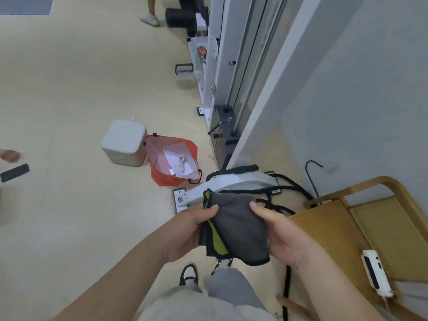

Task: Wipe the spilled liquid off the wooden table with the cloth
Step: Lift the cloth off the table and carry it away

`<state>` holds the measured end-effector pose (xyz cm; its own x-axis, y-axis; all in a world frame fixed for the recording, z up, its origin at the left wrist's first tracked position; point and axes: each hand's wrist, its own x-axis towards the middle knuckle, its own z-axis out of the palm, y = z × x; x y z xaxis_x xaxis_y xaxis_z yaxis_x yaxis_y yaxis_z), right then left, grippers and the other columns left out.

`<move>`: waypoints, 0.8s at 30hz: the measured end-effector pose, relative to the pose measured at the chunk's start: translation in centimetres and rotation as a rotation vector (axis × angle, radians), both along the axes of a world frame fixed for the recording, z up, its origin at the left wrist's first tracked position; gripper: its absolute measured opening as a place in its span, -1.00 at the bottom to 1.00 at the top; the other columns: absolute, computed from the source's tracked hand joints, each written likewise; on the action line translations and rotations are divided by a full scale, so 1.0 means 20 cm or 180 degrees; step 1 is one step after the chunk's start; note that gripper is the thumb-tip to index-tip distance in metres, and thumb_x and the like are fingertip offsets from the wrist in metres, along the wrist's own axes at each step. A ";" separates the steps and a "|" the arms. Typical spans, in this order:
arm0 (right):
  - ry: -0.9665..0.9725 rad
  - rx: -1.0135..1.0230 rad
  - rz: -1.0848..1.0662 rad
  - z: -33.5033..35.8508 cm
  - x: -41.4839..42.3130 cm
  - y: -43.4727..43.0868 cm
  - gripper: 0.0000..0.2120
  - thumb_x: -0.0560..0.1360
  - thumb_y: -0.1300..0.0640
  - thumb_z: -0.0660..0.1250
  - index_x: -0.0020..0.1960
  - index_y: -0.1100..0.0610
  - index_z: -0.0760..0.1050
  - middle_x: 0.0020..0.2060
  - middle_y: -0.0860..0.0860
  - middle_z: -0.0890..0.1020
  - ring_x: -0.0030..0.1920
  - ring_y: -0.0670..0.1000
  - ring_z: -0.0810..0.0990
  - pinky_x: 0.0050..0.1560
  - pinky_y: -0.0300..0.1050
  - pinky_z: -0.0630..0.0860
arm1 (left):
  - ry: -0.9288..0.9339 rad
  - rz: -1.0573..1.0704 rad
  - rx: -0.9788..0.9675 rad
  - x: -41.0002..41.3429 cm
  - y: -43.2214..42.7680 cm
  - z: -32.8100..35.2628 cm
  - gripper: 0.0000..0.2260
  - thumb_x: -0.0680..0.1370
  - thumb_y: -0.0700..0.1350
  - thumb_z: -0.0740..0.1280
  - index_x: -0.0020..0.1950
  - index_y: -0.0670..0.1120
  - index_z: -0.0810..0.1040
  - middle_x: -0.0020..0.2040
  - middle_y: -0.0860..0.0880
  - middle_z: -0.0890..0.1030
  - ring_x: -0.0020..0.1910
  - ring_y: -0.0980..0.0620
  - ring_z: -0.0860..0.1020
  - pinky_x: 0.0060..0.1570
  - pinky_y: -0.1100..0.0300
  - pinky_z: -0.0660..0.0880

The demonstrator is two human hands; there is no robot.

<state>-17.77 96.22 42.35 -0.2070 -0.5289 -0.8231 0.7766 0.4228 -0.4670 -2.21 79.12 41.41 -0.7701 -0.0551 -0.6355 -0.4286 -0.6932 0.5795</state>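
Both hands are curled around a folded cloth [238,228], held in the air in front of the person's body, above the floor. The left hand [190,230] grips the cloth's left edge, thumb lying on top and the fingers tucked beneath. The right hand [282,235] closes on the right edge, thumb [261,210] pressed flat on the upper face, the other fingers hidden under the fabric.

The cloth is dark grey with a black stitched border; it is folded in several layers, and a yellow-green underside shows in a strip along the left folds. It looks dry, though this is hard to tell. No writing or label can be read on it.

Below the hands, grey trousers and black-and-white shoes [189,273] stand on the pale floor [69,89]. To the right, near, sits a wooden-framed chair [361,228] with a mustard cushion, a white device [375,272] lying on it. Farther left on the floor are an orange bag [172,158] and a white cube stool [125,142]. Black cables [289,186] trail beside a white machine base [231,181].
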 end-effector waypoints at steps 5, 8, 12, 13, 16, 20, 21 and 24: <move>0.0410 -0.0157 0.0259 -0.04 -0.19 -0.31 -0.66 0.62 0.10 0.33 0.38 0.13 0.55 0.25 0.14 0.67 0.29 0.18 0.64 0.45 0.25 0.42 | -0.0289 0.0450 -0.0121 -0.11 -0.21 -0.07 -0.71 0.69 -0.04 0.25 0.39 -0.03 0.56 0.25 -0.05 0.69 0.22 -0.06 0.66 0.09 0.01 0.59; 0.0753 -0.0229 0.0574 -0.08 -0.29 -0.55 -0.70 0.62 0.11 0.38 0.34 0.09 0.56 0.20 0.12 0.70 0.23 0.16 0.67 0.36 0.22 0.51 | -0.0374 0.0784 -0.0089 -0.18 -0.35 -0.13 -0.70 0.70 -0.01 0.24 0.41 -0.02 0.54 0.26 -0.05 0.69 0.26 -0.09 0.65 0.26 -0.12 0.56; 0.1062 -0.0282 0.0753 -0.10 -0.37 -0.84 -0.67 0.54 0.03 0.49 0.27 0.07 0.57 0.10 0.13 0.74 0.10 0.17 0.73 0.17 0.22 0.64 | -0.0570 0.1233 -0.0005 -0.25 -0.52 -0.17 -0.68 0.71 0.02 0.22 0.40 -0.07 0.53 0.24 -0.09 0.69 0.24 -0.13 0.65 0.31 -0.19 0.54; 0.1112 -0.0272 0.0778 -0.11 -0.38 -0.90 -0.68 0.53 0.02 0.50 0.24 0.06 0.58 0.07 0.13 0.74 0.07 0.17 0.74 0.13 0.21 0.66 | -0.0627 0.1316 -0.0022 -0.27 -0.57 -0.17 -0.68 0.71 0.03 0.22 0.39 -0.08 0.54 0.23 -0.08 0.70 0.22 -0.13 0.66 0.29 -0.18 0.55; 0.1078 -0.0321 0.0858 -0.12 -0.40 -1.10 -0.71 0.54 0.01 0.49 0.21 0.09 0.59 0.04 0.13 0.75 0.04 0.16 0.75 0.07 0.14 0.68 | -0.0804 0.1430 -0.0143 -0.28 -0.72 -0.17 -0.69 0.71 0.05 0.21 0.35 -0.05 0.57 0.17 -0.06 0.73 0.17 -0.11 0.69 0.23 -0.15 0.59; 0.1038 -0.0255 0.1223 -0.16 -0.38 -1.44 -0.77 0.59 -0.02 0.43 0.21 0.00 0.60 0.05 0.00 0.76 0.04 0.04 0.75 0.00 0.05 0.68 | -0.1002 0.1275 -0.0445 -0.24 -1.06 -0.21 -0.67 0.71 0.11 0.21 0.34 -0.03 0.58 0.15 -0.03 0.74 0.14 -0.08 0.70 0.16 -0.09 0.63; 0.1047 -0.0218 0.1303 -0.18 -0.37 -1.53 -0.79 0.60 0.01 0.41 0.22 0.00 0.59 0.05 0.00 0.75 0.04 0.02 0.75 0.00 0.05 0.69 | -0.1046 0.1234 -0.0506 -0.22 -1.17 -0.23 -0.68 0.71 0.10 0.21 0.32 -0.04 0.59 0.13 -0.03 0.74 0.12 -0.08 0.71 0.11 -0.07 0.65; 0.0987 -0.0094 0.1340 -0.27 -0.31 -1.83 -0.76 0.58 0.16 0.36 0.24 0.05 0.57 0.09 0.07 0.73 0.04 0.04 0.74 0.11 0.18 0.67 | -0.1133 0.1087 -0.0583 -0.17 -1.52 -0.28 -0.70 0.72 0.06 0.21 0.27 -0.07 0.62 0.07 -0.06 0.76 0.05 -0.07 0.73 0.09 -0.09 0.66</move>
